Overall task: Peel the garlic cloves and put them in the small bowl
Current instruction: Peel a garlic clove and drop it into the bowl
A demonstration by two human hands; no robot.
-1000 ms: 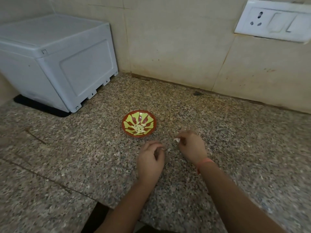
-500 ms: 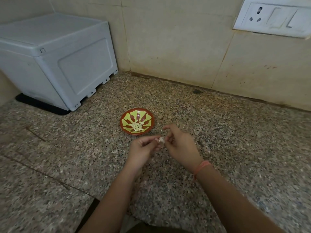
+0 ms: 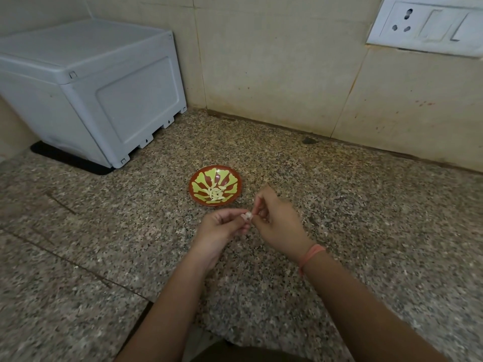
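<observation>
1. Head view, hands: the left hand [image 3: 222,226] and the right hand [image 3: 277,220] meet above the speckled stone counter [image 3: 366,218], fingertips nearly touching.
2. Both have their fingers curled. Between them they pinch one small pale garlic clove [image 3: 247,216], the left from below and the right from its own side with thumb and forefinger.
3. The clove is small and somewhat blurred, so I cannot tell how much skin is on it.
4. An orange band [image 3: 311,254] circles the right wrist.
5. The small bowl [image 3: 192,189], red with a yellow-green pattern, stands on the counter just beyond the two hands, slightly to the left-hand side and not touching either.
6. Several peeled cloves [image 3: 215,193] lie in the middle of that bowl.
7. Well beyond the left hand, further to that side, a grey plastic box [image 3: 91,87] sits on a black mat [image 3: 65,159] against the tiled wall.
8. High on the wall, far beyond the right hand, is a white socket-and-switch plate [image 3: 428,24].
</observation>
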